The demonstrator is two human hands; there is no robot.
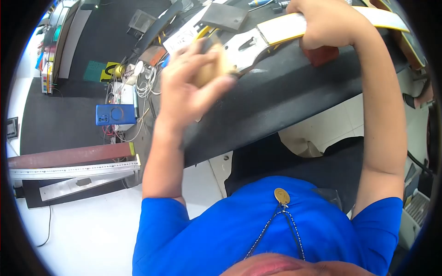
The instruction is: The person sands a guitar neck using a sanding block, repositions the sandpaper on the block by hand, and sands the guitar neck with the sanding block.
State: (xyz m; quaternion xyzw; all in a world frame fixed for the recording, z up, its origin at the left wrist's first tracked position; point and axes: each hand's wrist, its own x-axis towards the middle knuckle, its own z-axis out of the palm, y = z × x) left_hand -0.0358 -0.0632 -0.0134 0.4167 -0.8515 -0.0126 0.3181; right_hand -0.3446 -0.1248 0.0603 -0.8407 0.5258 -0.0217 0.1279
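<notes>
While the right hand [329, 25] clasps the yellow-edged neck [283, 30] over the bench [276, 94], the left hand [184, 87] grips a tan block [208, 76] beside its flared end [244, 48], apparently for rubbing, which seemingly calls next for steady bracing.

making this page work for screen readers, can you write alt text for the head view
A person's right hand grips a long white, yellow-edged piece over a dark bench, while the left hand holds a blurred tan block by the piece's left end. A red block shows below the right hand; a blue phone and a ruler are farther left.
</notes>
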